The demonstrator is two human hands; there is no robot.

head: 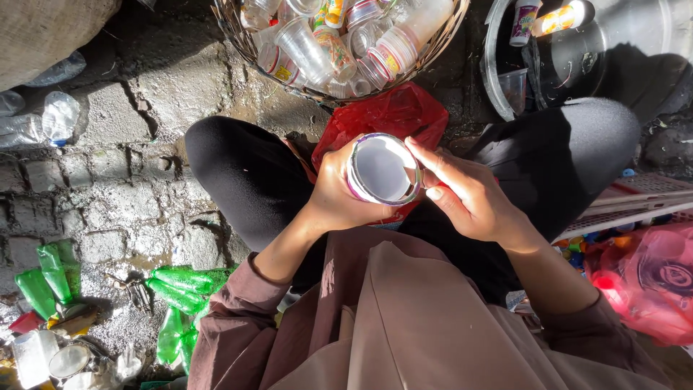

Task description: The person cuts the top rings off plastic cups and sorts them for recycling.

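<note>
The left hand (339,189) wraps around a plastic cup (382,170), fingers curled on its side; the right hand (462,191) pinches the cup's rim at three o'clock. The cup looks empty, with a grey inside and a purple-banded wall, held between both hands above the lap. At twelve o'clock, a woven basket (234,25) holds clear cups and small bottles. A red bag (404,108) lies just below it.

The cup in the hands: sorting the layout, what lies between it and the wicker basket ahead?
A crumpled red plastic bag lies between cup and basket, in the head view.
</note>
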